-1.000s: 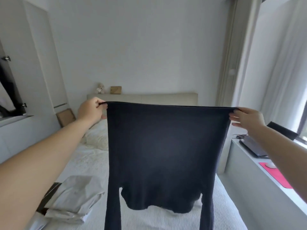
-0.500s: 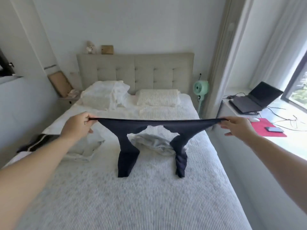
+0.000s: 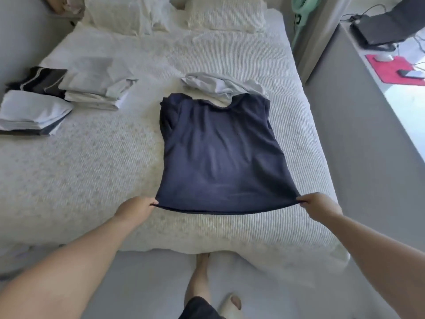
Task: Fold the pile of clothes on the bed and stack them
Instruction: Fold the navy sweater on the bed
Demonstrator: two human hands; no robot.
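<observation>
Head view, navy top (image 3: 220, 153) flat on bed (image 3: 92, 162), left hand (image 3: 135, 209), right hand (image 3: 318, 207) pinching hem corners

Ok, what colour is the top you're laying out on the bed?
Dark navy top, plain, no pattern; head view.

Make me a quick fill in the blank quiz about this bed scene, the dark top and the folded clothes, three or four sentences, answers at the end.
1. The navy top lies spread on the ____.
2. The left hand and right hand each pinch a corner of the top's ____.
3. The folded clothes sit on the person's ____ side of the bed.
4. A crumpled light garment lies just beyond the top's ____.

Answers: bed; hem; left; neckline
</observation>
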